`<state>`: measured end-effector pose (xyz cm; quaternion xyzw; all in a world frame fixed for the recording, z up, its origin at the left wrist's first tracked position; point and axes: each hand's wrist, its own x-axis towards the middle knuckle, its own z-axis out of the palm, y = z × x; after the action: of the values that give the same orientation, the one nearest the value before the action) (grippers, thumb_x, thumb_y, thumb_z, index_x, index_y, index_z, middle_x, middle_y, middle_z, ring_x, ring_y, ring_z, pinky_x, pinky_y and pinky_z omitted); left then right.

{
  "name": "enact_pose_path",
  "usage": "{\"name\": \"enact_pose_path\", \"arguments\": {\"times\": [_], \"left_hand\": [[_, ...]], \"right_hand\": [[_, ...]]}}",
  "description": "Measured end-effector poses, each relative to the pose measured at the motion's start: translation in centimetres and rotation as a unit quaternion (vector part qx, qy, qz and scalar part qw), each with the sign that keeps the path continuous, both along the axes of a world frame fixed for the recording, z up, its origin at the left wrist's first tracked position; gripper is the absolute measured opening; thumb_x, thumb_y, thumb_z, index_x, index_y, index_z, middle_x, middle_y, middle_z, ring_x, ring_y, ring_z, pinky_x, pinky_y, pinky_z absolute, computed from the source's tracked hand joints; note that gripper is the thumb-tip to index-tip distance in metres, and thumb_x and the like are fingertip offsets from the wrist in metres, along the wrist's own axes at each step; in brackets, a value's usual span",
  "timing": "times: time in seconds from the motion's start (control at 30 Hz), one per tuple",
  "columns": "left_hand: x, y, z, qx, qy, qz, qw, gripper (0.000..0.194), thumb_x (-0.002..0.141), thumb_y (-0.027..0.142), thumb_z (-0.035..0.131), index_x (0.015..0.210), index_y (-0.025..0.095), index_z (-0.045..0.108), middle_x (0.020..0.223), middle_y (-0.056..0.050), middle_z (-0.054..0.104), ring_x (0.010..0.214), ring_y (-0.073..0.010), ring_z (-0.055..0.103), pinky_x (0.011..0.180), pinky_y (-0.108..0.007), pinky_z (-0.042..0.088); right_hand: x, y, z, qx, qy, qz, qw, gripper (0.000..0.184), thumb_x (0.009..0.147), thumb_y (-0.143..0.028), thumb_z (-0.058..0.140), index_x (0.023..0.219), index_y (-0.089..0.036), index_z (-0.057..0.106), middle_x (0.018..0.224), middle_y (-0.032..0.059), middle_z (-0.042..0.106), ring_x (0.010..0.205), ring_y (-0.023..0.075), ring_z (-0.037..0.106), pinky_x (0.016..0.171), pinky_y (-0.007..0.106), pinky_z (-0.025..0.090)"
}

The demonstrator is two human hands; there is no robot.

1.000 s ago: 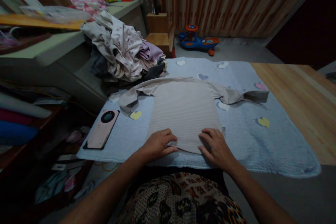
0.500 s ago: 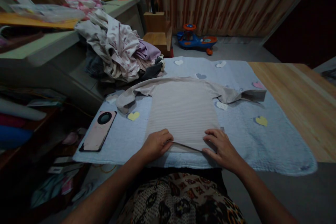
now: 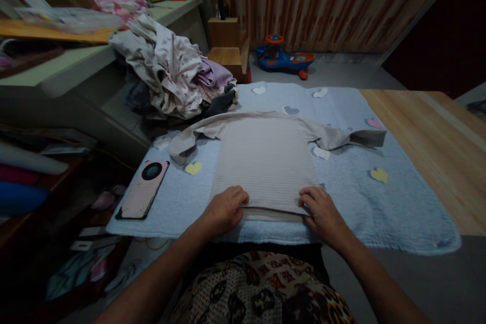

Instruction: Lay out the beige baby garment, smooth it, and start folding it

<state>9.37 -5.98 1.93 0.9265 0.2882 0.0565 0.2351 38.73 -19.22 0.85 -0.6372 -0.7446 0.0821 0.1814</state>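
Observation:
A pale striped long-sleeved shirt [image 3: 266, 162] lies flat with its sleeves spread out to both sides and its hem toward me. At the hem's left corner, my left hand [image 3: 227, 208] pinches the upper layer of fabric. My right hand [image 3: 322, 213] grips the same edge near the right corner, thumb below and fingers above. Between the two hands the upper hem edge runs nearly straight, with a strip of the lower layer showing beneath it. Under the shirt is a light blue blanket [image 3: 379, 217] with heart shapes.
A pink phone [image 3: 138, 197] with a round camera rests on the blanket's left side. Behind it rises a heap of clothes [image 3: 170, 71] beside a cluttered desk [image 3: 83, 63]. Bare wooden tabletop [image 3: 429, 136] shows at right. A blue ride-on toy [image 3: 283, 58] stands on the floor beyond.
My right hand has moved slightly right and closed on the hem. The upper hem edge, slanted and loose before, now lies straighter between both hands. My left hand keeps its pinch.

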Motion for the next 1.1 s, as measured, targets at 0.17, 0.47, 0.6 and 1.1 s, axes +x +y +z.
{"name": "enact_pose_path", "arguments": {"times": [0.17, 0.47, 0.6, 1.1], "left_hand": [[-0.2, -0.3, 0.4, 0.051, 0.057, -0.015, 0.997, 0.026, 0.075, 0.004, 0.052, 0.094, 0.022, 0.053, 0.100, -0.003, 0.059, 0.093, -0.0184, 0.054, 0.074, -0.028, 0.046], [-0.4, -0.2, -1.0, 0.252, -0.058, 0.037, 0.965, 0.020, 0.086, 0.005, 0.049, 0.077, 0.020, 0.058, 0.085, -0.005, 0.057, 0.082, -0.0201, 0.047, 0.073, -0.031, 0.043], [-0.3, -0.3, -1.3, 0.225, -0.010, 0.001, 0.974, 0.018, 0.088, 0.007, 0.053, 0.079, 0.020, 0.060, 0.085, -0.004, 0.058, 0.082, -0.0202, 0.046, 0.073, -0.032, 0.042], [-1.3, 0.0, -1.1, 0.013, -0.016, -0.024, 0.999, 0.029, 0.071, -0.002, 0.049, 0.085, 0.021, 0.060, 0.090, -0.003, 0.058, 0.090, -0.0196, 0.049, 0.077, -0.031, 0.041]], "right_hand": [[-0.2, -0.7, -0.7, 0.046, -0.045, -0.024, 0.998, 0.045, 0.062, 0.004, 0.048, 0.099, -0.020, 0.057, 0.104, 0.0092, 0.058, 0.096, 0.0255, 0.052, 0.084, 0.039, 0.048], [-0.5, -1.0, -1.5, 0.121, -0.051, -0.100, 0.986, 0.036, 0.063, 0.002, 0.047, 0.090, -0.022, 0.052, 0.090, 0.0065, 0.052, 0.089, 0.0248, 0.051, 0.079, 0.037, 0.048], [-0.6, -1.0, -1.2, 0.091, -0.073, -0.099, 0.988, 0.032, 0.065, 0.003, 0.047, 0.083, -0.023, 0.051, 0.087, 0.0053, 0.051, 0.085, 0.0234, 0.050, 0.075, 0.035, 0.046], [0.6, -2.0, -0.5, 0.048, -0.021, -0.037, 0.998, 0.033, 0.066, 0.002, 0.046, 0.085, -0.023, 0.055, 0.095, 0.0074, 0.056, 0.093, 0.0254, 0.050, 0.078, 0.038, 0.048]]}}
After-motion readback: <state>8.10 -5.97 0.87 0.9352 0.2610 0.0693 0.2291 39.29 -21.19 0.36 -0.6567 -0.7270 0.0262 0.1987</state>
